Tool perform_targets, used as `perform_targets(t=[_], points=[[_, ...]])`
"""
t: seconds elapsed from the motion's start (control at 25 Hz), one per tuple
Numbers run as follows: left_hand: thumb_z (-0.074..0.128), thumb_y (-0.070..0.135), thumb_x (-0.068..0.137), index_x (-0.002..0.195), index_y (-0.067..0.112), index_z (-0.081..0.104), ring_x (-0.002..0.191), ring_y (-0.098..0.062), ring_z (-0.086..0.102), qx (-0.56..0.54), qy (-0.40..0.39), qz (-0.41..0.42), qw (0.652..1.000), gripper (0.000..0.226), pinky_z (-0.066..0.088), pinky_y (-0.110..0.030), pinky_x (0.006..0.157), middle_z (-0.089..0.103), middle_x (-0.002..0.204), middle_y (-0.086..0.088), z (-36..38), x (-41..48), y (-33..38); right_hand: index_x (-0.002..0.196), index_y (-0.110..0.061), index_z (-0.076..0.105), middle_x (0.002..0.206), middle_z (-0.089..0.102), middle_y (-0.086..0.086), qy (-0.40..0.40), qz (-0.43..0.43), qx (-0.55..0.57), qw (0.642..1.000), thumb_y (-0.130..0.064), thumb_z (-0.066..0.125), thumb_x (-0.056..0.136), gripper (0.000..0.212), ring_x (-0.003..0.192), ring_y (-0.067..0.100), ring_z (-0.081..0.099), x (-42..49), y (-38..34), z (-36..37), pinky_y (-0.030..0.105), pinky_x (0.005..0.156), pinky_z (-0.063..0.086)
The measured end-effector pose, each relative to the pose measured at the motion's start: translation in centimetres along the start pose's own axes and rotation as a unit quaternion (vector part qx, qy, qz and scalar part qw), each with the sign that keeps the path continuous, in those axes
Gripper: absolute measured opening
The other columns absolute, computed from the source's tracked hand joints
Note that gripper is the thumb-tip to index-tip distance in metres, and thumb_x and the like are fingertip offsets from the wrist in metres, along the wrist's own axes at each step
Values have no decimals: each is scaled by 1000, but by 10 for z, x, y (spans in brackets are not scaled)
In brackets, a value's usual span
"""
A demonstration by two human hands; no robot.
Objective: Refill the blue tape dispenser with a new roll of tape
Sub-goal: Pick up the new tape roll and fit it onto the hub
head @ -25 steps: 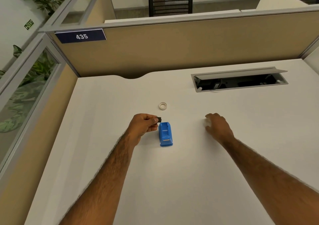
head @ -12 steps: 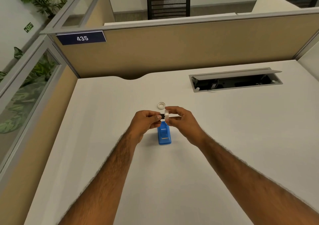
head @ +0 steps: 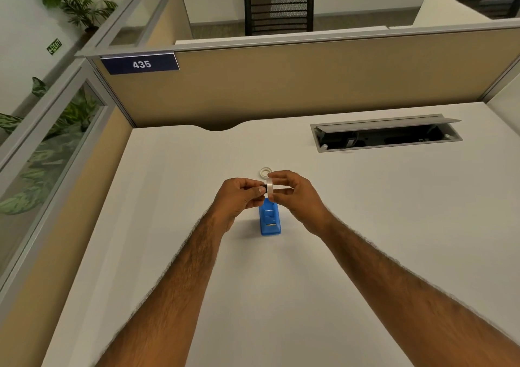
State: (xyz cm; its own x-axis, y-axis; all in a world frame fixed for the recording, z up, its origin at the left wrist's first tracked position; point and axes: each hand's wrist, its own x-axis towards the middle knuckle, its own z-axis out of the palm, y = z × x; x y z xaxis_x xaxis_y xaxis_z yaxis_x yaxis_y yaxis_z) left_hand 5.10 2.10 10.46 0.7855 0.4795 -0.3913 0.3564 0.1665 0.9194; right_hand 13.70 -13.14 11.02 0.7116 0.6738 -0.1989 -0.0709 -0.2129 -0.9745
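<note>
Currently, the left hand pinches a small black spool hub while right-hand fingers clamp the translucent white tape roll against it (mating appears unfinished) above the open blue plastic tape dispenser on the white surface; loading remains.

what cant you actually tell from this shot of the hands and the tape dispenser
All from the head view:
- Small black spindle: mostly covered by the left hand; whether it sits inside the clear tape roll held by the right hand is too small to tell.
- Blue plastic tape dispenser: its far end is hidden behind both hands.
- White ring on the white desk: partly hidden by right fingers; spent core or spare roll, unclear.
</note>
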Motion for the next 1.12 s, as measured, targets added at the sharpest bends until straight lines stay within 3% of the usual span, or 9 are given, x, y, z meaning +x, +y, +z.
perform_targets(t=[0.2, 0.48, 0.68, 0.88, 1.12], points=[[72, 9, 87, 108, 4, 72, 90, -24, 75, 2, 2, 6, 1000, 22, 61, -34, 82, 76, 99, -12, 3, -1, 1, 124, -18, 63, 124, 66, 3, -11, -11, 7, 1000, -4, 73, 84, 43, 102, 23, 70, 0, -1, 1, 40, 89, 59], [77, 11, 82, 90, 18, 76, 84, -17, 75, 33, 14, 2, 999, 11, 58, -21, 66, 78, 87, -1, 1, -1, -4, 126, -16, 62, 123, 66, 4, -26, 8, -9, 1000, -4, 72, 85, 44, 99, 21, 71, 5, 5, 0, 33, 86, 59], [77, 12, 82, 88, 22, 76, 84, -16, 74, 59, 21, -6, 998, 11, 59, -23, 68, 77, 85, 1, 0, 0, -10, 132, -16, 58, 126, 66, 3, -49, 23, -113, 992, -5, 75, 82, 54, 101, 17, 70, 17, 14, -1, 36, 93, 56], [77, 14, 83, 88, 22, 73, 88, -19, 70, 100, 37, -30, 994, 10, 57, -25, 72, 73, 88, 2, 6, 7, -19, 130, -16, 59, 130, 61, 4, -81, -20, -302, 950, -13, 79, 79, 55, 105, 16, 63, 36, 32, 0, 26, 86, 51], [78, 20, 81, 103, 12, 76, 91, -17, 66, 163, 79, -6, 983, 23, 49, -27, 81, 74, 101, -2, 15, 18, -31, 125, -22, 59, 128, 62, -1, -80, -50, -369, 925, -19, 78, 79, 50, 102, 7, 52, 51, 48, -1, 23, 85, 41]])
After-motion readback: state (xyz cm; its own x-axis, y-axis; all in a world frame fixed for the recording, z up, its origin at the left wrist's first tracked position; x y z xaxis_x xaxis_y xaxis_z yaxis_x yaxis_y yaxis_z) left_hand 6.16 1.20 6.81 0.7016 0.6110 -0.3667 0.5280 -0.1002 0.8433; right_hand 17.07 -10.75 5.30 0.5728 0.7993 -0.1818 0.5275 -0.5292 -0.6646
